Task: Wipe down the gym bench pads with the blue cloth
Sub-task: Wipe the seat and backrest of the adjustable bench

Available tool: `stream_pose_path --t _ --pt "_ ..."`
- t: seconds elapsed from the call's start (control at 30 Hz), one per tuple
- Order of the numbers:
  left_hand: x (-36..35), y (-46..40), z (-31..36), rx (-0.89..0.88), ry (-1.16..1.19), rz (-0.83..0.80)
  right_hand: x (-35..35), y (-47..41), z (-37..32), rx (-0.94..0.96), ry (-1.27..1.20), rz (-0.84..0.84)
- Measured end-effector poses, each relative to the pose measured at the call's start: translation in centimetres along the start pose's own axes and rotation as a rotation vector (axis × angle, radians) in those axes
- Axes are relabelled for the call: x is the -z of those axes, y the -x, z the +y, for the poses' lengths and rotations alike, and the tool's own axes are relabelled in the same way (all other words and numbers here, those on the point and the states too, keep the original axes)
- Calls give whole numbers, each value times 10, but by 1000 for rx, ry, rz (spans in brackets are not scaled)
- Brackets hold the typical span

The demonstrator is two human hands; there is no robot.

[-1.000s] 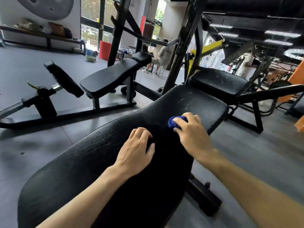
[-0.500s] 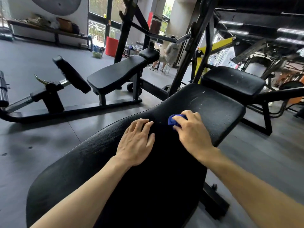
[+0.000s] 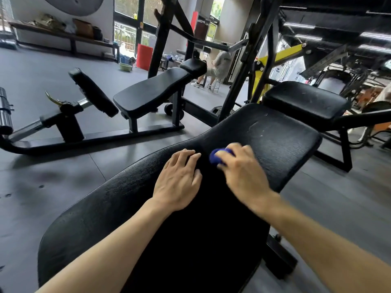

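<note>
Bench pad (image 3: pixel 281 144), long and black, fills the near view and runs up toward a smaller black seat pad (image 3: pixel 304 102) just beyond its far end. Blue cloth (image 3: pixel 215 156) bunched into a small wad, pressed on the bench pad about midway along, just right of the narrowing. Right hand (image 3: pixel 243 174) on top of the cloth, fingers curled over it and holding it, only the left edge of the cloth showing; hand motion-blurred. Left hand (image 3: pixel 179 182) palm-down on the pad just beside the cloth, fingers spread and slightly bent, holding nothing. Both forearms bare, reaching in from the bottom edge. Pale scuffs on the pad past the right hand. Second black bench (image 3: pixel 150 92) with an angled pad on the grey floor (image 3: pixel 42 187) at left, well apart. Black rack uprights (image 3: pixel 249 60) behind. Red bin (image 3: pixel 144 56) and green basin (image 3: pixel 125 67) near the far windows. Seated person (image 3: pixel 220 64) in light clothes in the background.
</note>
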State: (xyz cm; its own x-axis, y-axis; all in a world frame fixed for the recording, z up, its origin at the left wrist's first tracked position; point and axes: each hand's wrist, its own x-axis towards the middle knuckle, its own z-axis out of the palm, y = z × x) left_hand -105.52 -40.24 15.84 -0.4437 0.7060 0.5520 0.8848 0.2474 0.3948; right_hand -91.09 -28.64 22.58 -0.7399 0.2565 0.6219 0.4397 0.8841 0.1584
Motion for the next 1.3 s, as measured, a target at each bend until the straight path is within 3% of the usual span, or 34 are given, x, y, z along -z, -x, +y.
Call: stream_pose_path --t 0.1,0.17,0.23,0.4,0.47,0.63,0.7,0.87,0.93,1.13,1.2,1.3 --pt "1 0 2 15 15 9 -1 -37 31 -225 68 19" --pt "2 0 2 19 23 13 -5 -43 23 -261 100 6" --pt "1 1 2 28 26 23 -8 -35 1 -201 119 37" --pt "2 2 0 49 14 64 -10 16 -31 236 -19 -56" --pt "2 2 1 69 3 76 -9 1 -8 204 4 -51" --pt "0 1 3 163 -17 68 -18 -58 31 -177 91 -32" --pt "-1 1 4 194 -30 66 -21 -56 8 -142 116 -37" --pt "-2 0 1 204 -64 40 -20 -16 -27 326 -49 -129" --pt "-2 0 2 201 -83 40 -20 -31 -6 292 -44 -144" --pt "0 -1 3 216 -70 16 -32 -101 27 -172 96 -133" --pt "0 0 4 221 -59 20 -39 -104 7 -147 45 -136" --pt "-2 1 2 212 -45 58 -50 -82 -25 95 -103 -194"
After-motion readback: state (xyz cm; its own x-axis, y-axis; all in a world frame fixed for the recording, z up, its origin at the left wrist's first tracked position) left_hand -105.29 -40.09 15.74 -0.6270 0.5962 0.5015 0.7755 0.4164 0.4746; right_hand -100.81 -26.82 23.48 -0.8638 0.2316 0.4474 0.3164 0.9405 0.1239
